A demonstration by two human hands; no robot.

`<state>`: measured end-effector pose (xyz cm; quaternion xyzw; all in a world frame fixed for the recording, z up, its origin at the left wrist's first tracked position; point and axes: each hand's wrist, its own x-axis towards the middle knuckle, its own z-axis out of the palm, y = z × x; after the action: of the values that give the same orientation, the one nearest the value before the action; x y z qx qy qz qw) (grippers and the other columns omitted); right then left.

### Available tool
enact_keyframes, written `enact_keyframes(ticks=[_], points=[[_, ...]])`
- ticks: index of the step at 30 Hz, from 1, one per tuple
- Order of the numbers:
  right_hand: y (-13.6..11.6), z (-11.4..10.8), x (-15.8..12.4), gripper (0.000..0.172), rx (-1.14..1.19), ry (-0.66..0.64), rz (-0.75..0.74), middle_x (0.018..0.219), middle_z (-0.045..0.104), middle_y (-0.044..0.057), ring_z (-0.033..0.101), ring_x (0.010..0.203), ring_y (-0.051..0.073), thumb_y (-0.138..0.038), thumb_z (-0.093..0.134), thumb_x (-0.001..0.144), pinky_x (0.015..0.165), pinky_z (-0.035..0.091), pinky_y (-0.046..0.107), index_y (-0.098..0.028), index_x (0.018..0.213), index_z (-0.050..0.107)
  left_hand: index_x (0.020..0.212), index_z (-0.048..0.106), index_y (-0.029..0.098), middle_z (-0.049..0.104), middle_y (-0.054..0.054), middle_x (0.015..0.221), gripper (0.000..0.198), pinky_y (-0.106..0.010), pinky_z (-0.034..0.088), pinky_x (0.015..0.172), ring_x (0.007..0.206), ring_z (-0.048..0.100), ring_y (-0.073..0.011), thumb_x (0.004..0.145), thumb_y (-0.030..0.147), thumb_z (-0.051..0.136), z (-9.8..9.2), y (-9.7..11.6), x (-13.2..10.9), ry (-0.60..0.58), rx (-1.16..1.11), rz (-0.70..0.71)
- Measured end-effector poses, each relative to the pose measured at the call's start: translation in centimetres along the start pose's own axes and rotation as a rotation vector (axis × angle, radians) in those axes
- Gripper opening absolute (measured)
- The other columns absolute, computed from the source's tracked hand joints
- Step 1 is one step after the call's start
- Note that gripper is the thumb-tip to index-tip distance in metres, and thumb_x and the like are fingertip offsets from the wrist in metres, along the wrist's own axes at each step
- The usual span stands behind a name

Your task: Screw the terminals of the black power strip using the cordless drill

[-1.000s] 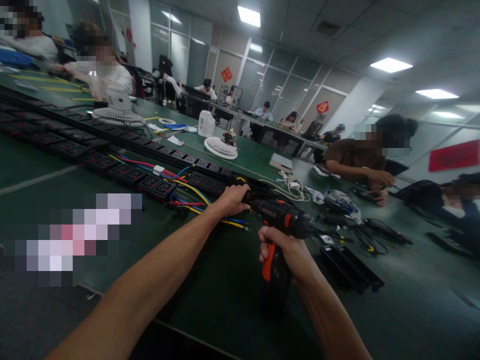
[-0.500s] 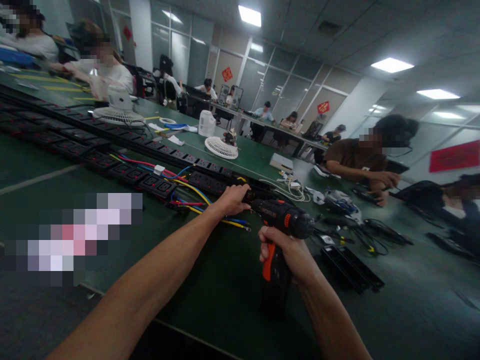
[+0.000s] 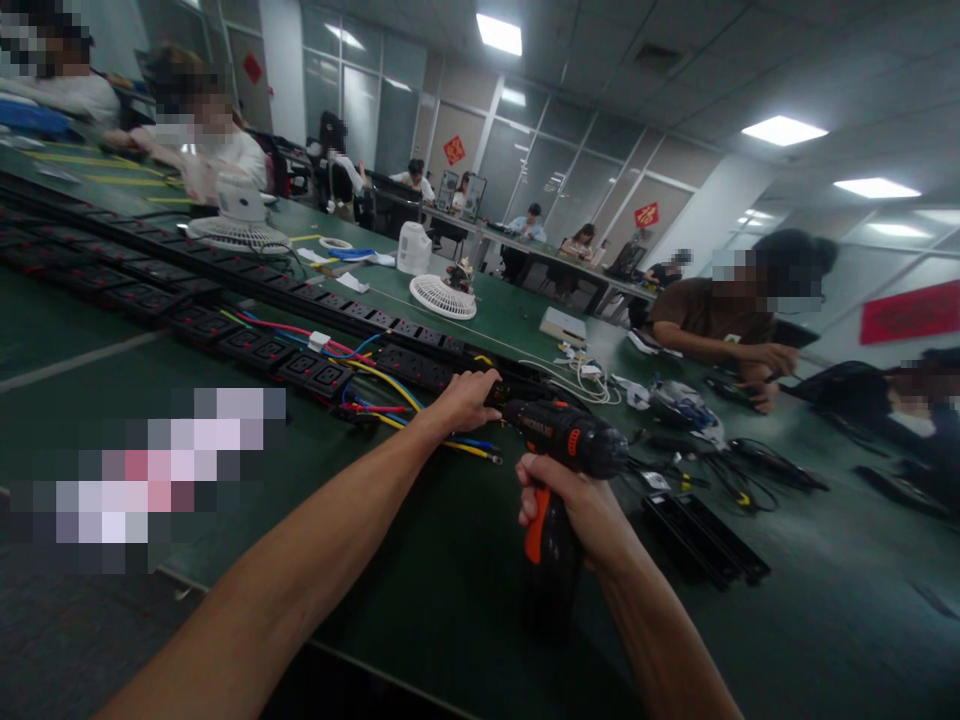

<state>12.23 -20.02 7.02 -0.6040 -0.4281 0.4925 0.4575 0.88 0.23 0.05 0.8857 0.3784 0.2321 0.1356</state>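
1. Drill (image 3: 562, 437): same pose as in both earlier frames, nose pointing at the strip end; right hand (image 3: 577, 490) still wrapped around its grip, fingers closed on the handle.
2. Left hand (image 3: 466, 400): unmoved, bent fingers at the near end of the power strips (image 3: 274, 347), beside the drill nose; too dark to tell whether they pinch anything.
3. Main change: co-worker in brown (image 3: 694, 305), far side at right, upper hand shifted slightly since the first frame. Loose parts haven't moved.
4. Counts: one drill; at least two long black strips side by side, lower left of the left hand; wires (image 3: 469, 450) red, blue, yellow, bundled, exact number unclear, one yellow end with a metal lug.
5. Also: two white fan grilles (image 3: 442, 296), one white housing (image 3: 413, 247), one tape roll (image 3: 335, 243), one flat pale box (image 3: 562, 325), two black trays (image 3: 705, 540) just right of the drill, dark cables (image 3: 750, 470) behind them.
6. Surface: green table (image 3: 840, 610), yellow tape lines at far left.
7. Room: glass partitions, lit ceiling panels (image 3: 784, 130), three red diamond signs (image 3: 646, 214), one red banner (image 3: 911, 313), several people seated at the back.
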Motion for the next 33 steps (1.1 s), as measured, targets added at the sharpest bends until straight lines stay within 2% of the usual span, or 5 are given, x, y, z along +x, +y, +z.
enact_keyframes(ticks=[5,11,18,33], points=[[0.05,-0.08,-0.02,0.033,0.009,-0.007,-0.027,0.050,0.062,0.000,0.061,0.047,0.014,-0.047,0.077,0.078,0.050,0.050,0.025,-0.018,0.070,0.065,0.138,0.051,0.022,0.067,-0.013,0.134,0.058,-0.050,0.048,0.102,0.121,0.062,-0.0360,0.087,0.038,0.073,0.02,-0.02,0.05,-0.001,0.004,0.000],[0.19,-0.08,0.17,0.034,-0.010,0.001,-0.003,0.047,0.061,0.000,0.060,0.044,0.016,-0.049,0.079,0.073,0.046,0.048,0.026,-0.018,0.070,0.064,0.137,0.051,0.022,0.067,-0.012,0.134,0.058,-0.050,0.048,0.103,0.122,0.062,-0.0353,0.087,0.039,0.073,-0.07,0.13,0.06,-0.009,0.009,-0.007],[-0.06,0.03,-0.27,0.029,0.009,-0.020,-0.032,0.050,0.062,0.000,0.061,0.047,0.015,-0.043,0.075,0.080,0.050,0.049,0.025,-0.018,0.072,0.064,0.137,0.051,0.024,0.067,-0.012,0.134,0.057,-0.047,0.047,0.104,0.123,0.062,-0.0345,0.087,0.037,0.074,-0.31,0.30,-0.12,-0.006,-0.003,-0.018],[-0.12,0.00,-0.32,0.031,0.014,-0.008,-0.021,0.049,0.062,0.000,0.062,0.047,0.015,-0.045,0.076,0.079,0.048,0.048,0.025,-0.018,0.071,0.064,0.137,0.051,0.023,0.067,-0.012,0.133,0.057,-0.048,0.048,0.103,0.122,0.062,-0.0346,0.087,0.038,0.073,-0.17,0.28,-0.09,0.000,0.013,-0.017]])
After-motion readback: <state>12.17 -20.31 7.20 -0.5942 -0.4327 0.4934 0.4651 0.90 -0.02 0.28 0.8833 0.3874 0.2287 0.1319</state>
